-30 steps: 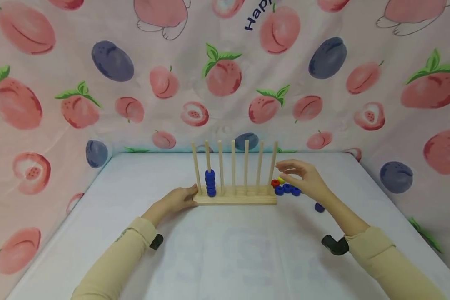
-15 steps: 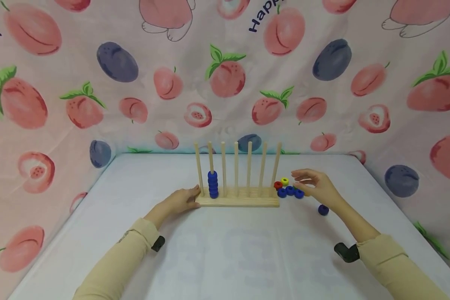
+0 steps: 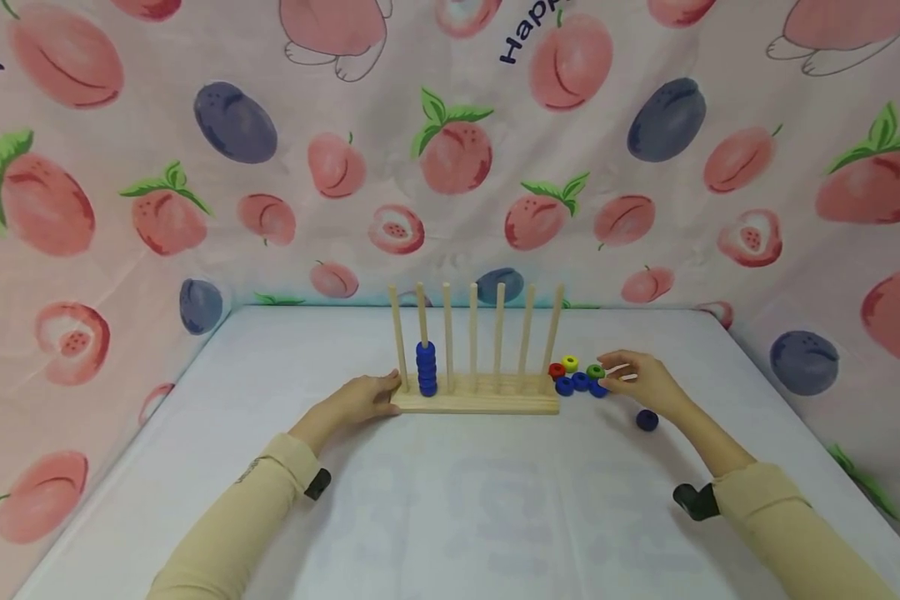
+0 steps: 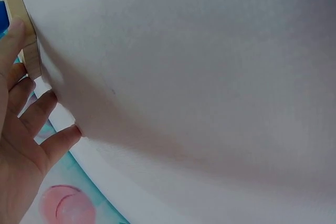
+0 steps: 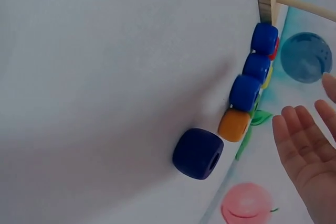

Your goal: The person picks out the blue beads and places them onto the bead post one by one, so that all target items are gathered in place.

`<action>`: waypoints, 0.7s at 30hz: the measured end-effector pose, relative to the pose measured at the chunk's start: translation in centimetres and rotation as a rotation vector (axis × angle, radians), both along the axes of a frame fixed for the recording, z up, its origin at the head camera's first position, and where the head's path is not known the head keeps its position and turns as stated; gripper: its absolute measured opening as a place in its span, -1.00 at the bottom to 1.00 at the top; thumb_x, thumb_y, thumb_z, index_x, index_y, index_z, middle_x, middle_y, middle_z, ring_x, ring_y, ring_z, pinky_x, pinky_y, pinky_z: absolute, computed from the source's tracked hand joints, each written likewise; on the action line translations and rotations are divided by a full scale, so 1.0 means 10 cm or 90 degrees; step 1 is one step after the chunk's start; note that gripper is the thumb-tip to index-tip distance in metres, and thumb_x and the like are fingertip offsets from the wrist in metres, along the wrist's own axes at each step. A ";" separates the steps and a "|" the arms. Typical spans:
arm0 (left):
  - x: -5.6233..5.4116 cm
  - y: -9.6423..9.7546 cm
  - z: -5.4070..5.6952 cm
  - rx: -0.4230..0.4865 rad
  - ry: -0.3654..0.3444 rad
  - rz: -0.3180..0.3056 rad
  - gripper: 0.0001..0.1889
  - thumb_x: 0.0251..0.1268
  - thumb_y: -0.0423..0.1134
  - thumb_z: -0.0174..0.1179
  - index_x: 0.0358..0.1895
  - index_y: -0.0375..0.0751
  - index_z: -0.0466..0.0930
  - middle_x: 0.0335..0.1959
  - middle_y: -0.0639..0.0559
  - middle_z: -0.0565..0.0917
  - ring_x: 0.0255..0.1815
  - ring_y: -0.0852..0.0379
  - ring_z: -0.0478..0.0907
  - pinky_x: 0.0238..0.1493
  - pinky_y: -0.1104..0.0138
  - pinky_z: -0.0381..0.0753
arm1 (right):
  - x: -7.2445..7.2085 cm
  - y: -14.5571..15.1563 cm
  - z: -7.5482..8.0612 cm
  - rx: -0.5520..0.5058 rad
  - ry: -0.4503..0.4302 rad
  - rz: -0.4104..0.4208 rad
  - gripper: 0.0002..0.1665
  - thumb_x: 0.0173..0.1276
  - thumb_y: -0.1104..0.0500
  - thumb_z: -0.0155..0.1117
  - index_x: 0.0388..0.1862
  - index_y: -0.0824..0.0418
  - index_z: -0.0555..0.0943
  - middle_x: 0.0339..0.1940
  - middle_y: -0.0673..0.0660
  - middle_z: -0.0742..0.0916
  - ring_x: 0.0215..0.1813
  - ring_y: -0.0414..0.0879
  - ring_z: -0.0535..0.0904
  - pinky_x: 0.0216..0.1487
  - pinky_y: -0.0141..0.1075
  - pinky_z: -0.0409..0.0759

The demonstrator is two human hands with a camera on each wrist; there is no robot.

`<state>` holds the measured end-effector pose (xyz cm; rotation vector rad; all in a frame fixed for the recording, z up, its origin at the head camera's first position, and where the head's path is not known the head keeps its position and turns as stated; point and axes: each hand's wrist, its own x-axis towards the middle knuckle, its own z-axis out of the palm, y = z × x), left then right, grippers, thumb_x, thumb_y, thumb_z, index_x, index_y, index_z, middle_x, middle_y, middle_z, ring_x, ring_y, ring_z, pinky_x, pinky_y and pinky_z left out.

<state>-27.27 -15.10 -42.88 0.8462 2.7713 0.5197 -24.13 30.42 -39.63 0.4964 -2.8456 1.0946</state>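
Observation:
My left hand (image 3: pixel 358 398) grips the left end of a wooden peg rack (image 3: pixel 480 405), thumb and fingertips at the base (image 4: pixel 30 51). Several blue beads (image 3: pixel 426 369) are stacked on its second peg from the left; the other pegs are bare. Just above the loose beads at the rack's right end hovers my right hand (image 3: pixel 642 383), fingers loosely bent with nothing between them. Red (image 3: pixel 557 371), yellow (image 3: pixel 570 363) and green beads (image 3: pixel 596 372) lie there beside three blue ones (image 3: pixel 580 381). The right wrist view adds an orange bead (image 5: pixel 234 125), hidden behind that hand in the head view.
A single dark blue bead (image 3: pixel 647 420) lies apart, below my right wrist. The white tabletop (image 3: pixel 450 500) stretches in front of the rack. Fruit-printed cloth (image 3: pixel 450 233) hangs behind the table and at both sides.
My right hand has moved right and slightly lower, away from the rack's last peg, uncovering the yellow and green beads. My left hand keeps its place on the rack; the head view has shifted slightly.

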 end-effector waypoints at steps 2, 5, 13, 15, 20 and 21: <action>0.00 0.01 -0.01 -0.004 0.005 -0.005 -0.33 0.29 -0.08 0.18 0.35 -0.38 0.22 0.36 -0.27 0.28 0.29 -0.30 0.35 0.31 -0.02 0.34 | -0.02 0.01 -0.03 0.015 -0.007 -0.006 -0.58 0.27 0.28 0.27 0.05 0.49 0.51 -0.03 0.47 0.64 -0.07 0.25 0.63 -0.11 -0.10 0.68; -0.02 0.02 0.00 -0.006 0.006 -0.002 -0.33 0.28 -0.08 0.18 0.36 -0.37 0.22 0.37 -0.24 0.29 0.27 -0.29 0.37 0.30 -0.01 0.36 | -0.04 0.01 -0.08 0.022 -0.004 -0.014 -0.61 0.26 0.30 0.28 0.01 0.50 0.53 -0.08 0.46 0.66 -0.10 0.25 0.63 -0.12 -0.07 0.67; -0.01 0.01 0.04 -0.026 0.005 -0.006 -0.35 0.27 -0.10 0.20 0.33 -0.38 0.26 0.34 -0.28 0.33 0.24 -0.30 0.41 0.27 -0.02 0.39 | -0.06 -0.04 -0.19 0.038 -0.030 -0.008 -0.65 0.23 0.32 0.29 -0.05 0.50 0.55 -0.12 0.42 0.68 -0.14 0.18 0.64 -0.12 -0.09 0.66; -0.01 0.00 0.04 -0.022 0.002 -0.005 -0.35 0.27 -0.10 0.20 0.34 -0.38 0.26 0.34 -0.27 0.32 0.25 -0.29 0.40 0.28 -0.01 0.38 | -0.07 -0.06 -0.20 0.044 -0.035 -0.014 -0.65 0.22 0.32 0.29 -0.05 0.50 0.55 -0.11 0.43 0.67 -0.13 0.19 0.63 -0.11 -0.06 0.66; -0.02 0.01 0.02 -0.010 -0.001 -0.001 -0.36 0.27 -0.11 0.20 0.33 -0.38 0.27 0.34 -0.28 0.33 0.26 -0.29 0.39 0.29 -0.01 0.36 | -0.08 -0.07 -0.20 0.067 -0.042 -0.019 -0.66 0.23 0.33 0.29 -0.06 0.50 0.55 -0.10 0.44 0.66 -0.05 0.26 0.59 0.00 0.05 0.60; -0.02 0.01 0.01 -0.007 -0.005 -0.001 -0.36 0.27 -0.10 0.20 0.33 -0.38 0.28 0.34 -0.28 0.32 0.27 -0.29 0.37 0.30 -0.02 0.35 | -0.08 -0.08 -0.20 0.070 -0.044 -0.019 -0.66 0.23 0.33 0.28 -0.06 0.50 0.55 -0.10 0.43 0.66 -0.04 0.27 0.58 0.03 0.06 0.59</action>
